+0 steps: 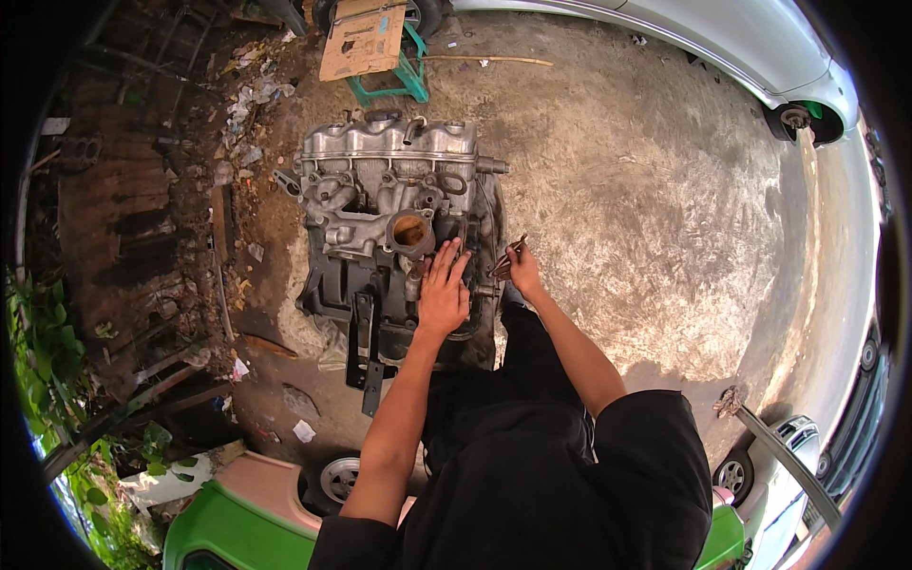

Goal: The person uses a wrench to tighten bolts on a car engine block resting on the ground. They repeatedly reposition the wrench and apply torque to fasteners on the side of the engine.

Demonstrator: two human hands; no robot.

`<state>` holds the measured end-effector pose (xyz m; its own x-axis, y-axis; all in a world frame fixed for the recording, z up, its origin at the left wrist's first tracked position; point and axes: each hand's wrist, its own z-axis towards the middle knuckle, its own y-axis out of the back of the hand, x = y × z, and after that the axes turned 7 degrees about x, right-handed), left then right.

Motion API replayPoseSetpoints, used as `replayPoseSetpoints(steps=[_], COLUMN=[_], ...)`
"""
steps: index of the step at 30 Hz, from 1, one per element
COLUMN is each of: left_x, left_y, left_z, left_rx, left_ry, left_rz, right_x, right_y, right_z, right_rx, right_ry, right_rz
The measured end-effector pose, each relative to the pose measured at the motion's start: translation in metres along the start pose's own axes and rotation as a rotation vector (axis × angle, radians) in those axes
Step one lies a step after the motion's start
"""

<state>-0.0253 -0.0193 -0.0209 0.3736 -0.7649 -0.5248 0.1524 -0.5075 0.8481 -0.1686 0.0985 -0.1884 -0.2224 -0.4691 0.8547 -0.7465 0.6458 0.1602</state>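
On concrete (pixel 655 190), engine (pixel 366 228), grimy, silver-and-black

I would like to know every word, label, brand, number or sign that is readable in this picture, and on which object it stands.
No text can be read here.
Cardboard: dark marks, too small and blurred to tell whether they are writing.
Engine: no lettering legible.
Green vehicle: none legible.
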Motion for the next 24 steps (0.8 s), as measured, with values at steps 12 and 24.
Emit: replayPoseSetpoints(steps=[12, 24], left_x=[0.005, 0.006], left_y=[-0.004, -0.003], left_z=[-0.001, -0.001], left_rx=[-0.011, -0.016], left_ry=[-0.012, -0.019], left_rz=[0.044, 0.034], right_x=[-0.02, 0.013], right_y=[-0.03, -0.037], right_z=[0.057, 0.061], right_rx=[0.258, 0.297], right_ry=[-0.393, -0.454], right_rz=[0.163, 0.103])
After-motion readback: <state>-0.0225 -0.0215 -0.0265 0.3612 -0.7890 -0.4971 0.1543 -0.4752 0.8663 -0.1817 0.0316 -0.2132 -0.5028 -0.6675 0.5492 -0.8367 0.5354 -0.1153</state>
